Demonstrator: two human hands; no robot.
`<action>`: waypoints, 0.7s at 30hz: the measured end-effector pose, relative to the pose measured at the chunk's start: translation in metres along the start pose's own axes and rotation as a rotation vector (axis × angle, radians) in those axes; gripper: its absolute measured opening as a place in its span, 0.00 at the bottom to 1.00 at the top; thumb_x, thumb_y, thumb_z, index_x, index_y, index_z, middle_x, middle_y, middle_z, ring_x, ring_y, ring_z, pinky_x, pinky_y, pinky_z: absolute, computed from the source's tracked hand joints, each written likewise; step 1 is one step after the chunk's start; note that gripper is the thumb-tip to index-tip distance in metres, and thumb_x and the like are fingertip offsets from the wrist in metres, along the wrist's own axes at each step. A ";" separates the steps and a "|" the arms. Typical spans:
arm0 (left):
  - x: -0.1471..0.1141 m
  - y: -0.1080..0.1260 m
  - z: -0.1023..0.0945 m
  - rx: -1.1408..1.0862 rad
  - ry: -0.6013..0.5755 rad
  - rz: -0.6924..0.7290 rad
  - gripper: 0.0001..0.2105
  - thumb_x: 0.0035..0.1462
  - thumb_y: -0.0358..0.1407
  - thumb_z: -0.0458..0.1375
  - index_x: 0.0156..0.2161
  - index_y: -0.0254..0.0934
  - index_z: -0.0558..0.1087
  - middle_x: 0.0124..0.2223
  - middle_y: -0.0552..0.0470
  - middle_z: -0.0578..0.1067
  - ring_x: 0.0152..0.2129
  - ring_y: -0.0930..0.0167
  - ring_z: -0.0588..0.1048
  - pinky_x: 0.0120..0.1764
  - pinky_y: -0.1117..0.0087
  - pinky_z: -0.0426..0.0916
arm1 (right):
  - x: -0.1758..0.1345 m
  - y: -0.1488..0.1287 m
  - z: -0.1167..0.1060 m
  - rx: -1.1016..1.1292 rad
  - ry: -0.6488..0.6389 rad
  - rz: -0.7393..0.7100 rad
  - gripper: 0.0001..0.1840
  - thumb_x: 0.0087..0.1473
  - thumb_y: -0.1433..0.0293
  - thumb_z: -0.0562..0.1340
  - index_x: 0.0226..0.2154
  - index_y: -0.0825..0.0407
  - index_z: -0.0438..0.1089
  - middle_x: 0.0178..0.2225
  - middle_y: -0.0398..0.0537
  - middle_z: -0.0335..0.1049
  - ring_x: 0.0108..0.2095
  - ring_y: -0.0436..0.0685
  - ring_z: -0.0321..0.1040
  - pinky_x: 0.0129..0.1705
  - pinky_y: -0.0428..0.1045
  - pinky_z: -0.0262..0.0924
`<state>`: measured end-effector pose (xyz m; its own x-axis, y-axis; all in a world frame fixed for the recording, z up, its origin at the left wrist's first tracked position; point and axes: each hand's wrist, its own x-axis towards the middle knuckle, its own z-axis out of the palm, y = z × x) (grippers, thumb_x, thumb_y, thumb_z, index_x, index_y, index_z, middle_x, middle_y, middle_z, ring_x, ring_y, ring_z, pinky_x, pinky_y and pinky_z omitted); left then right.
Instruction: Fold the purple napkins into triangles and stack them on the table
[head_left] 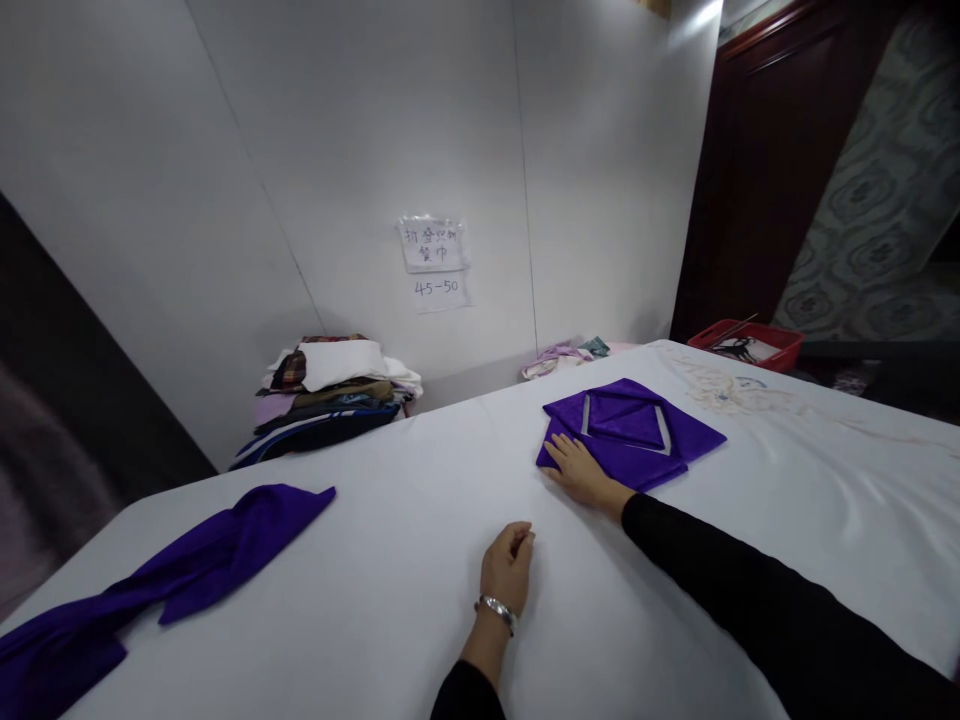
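My right hand [577, 470] lies flat with fingers stretched on the left corner of a folded purple napkin [622, 462]. The napkin rests on the white-covered table, its folds overlapping, with white strips showing between the layers in its middle. To the left and nearer me, my left hand [508, 565], with a silver bracelet [496, 612] at the wrist, hovers over or rests on the tablecloth. Its fingers are curled in and I see nothing held in them. At far left, a crumpled length of purple cloth [232, 545] lies loose, away from both hands.
A pile of folded clothes [330, 395] stands behind the table's far left edge. Pale fabric [559, 360] lies by the wall. A red basket [784, 350] sits at the back right. Handwritten paper [435, 245] hangs on the wall. The white tablecloth [390, 600] has embroidery at right.
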<state>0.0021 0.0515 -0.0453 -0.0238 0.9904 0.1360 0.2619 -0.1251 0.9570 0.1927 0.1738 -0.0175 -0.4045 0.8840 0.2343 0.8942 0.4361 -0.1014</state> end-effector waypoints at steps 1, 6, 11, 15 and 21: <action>0.000 0.000 0.000 0.006 0.001 0.004 0.12 0.50 0.42 0.54 0.37 0.38 0.72 0.33 0.50 0.77 0.31 0.68 0.74 0.37 0.66 0.69 | 0.007 0.000 -0.001 0.005 -0.002 0.020 0.32 0.58 0.56 0.47 0.58 0.58 0.51 0.61 0.60 0.46 0.61 0.64 0.38 0.58 0.58 0.37; 0.000 0.002 -0.001 -0.001 -0.002 0.007 0.12 0.50 0.42 0.54 0.37 0.38 0.72 0.34 0.50 0.77 0.32 0.67 0.74 0.37 0.66 0.69 | 0.041 0.005 0.002 0.023 -0.030 0.085 0.34 0.56 0.53 0.49 0.57 0.59 0.52 0.60 0.63 0.46 0.60 0.67 0.40 0.56 0.60 0.41; 0.000 0.004 -0.002 -0.006 0.000 -0.008 0.12 0.50 0.41 0.54 0.37 0.38 0.72 0.34 0.50 0.77 0.32 0.67 0.74 0.37 0.66 0.69 | 0.050 0.012 0.008 0.030 -0.049 0.095 0.32 0.56 0.53 0.50 0.54 0.59 0.58 0.56 0.66 0.55 0.57 0.67 0.50 0.53 0.60 0.49; 0.001 0.004 -0.001 -0.016 0.004 -0.009 0.11 0.49 0.41 0.55 0.36 0.38 0.73 0.33 0.51 0.77 0.32 0.67 0.75 0.37 0.66 0.69 | 0.040 0.003 -0.002 0.028 -0.008 0.071 0.32 0.58 0.54 0.47 0.55 0.62 0.56 0.57 0.67 0.53 0.58 0.69 0.47 0.55 0.60 0.44; 0.001 0.003 -0.003 -0.047 -0.009 0.021 0.11 0.49 0.41 0.54 0.36 0.39 0.72 0.33 0.51 0.77 0.32 0.68 0.74 0.37 0.66 0.69 | -0.002 -0.051 -0.015 0.063 -0.019 -0.137 0.32 0.58 0.56 0.48 0.58 0.61 0.53 0.60 0.62 0.48 0.60 0.64 0.42 0.59 0.58 0.37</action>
<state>-0.0003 0.0517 -0.0415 -0.0103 0.9880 0.1544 0.2168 -0.1485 0.9649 0.1509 0.1470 0.0017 -0.5263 0.8181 0.2316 0.8167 0.5623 -0.1302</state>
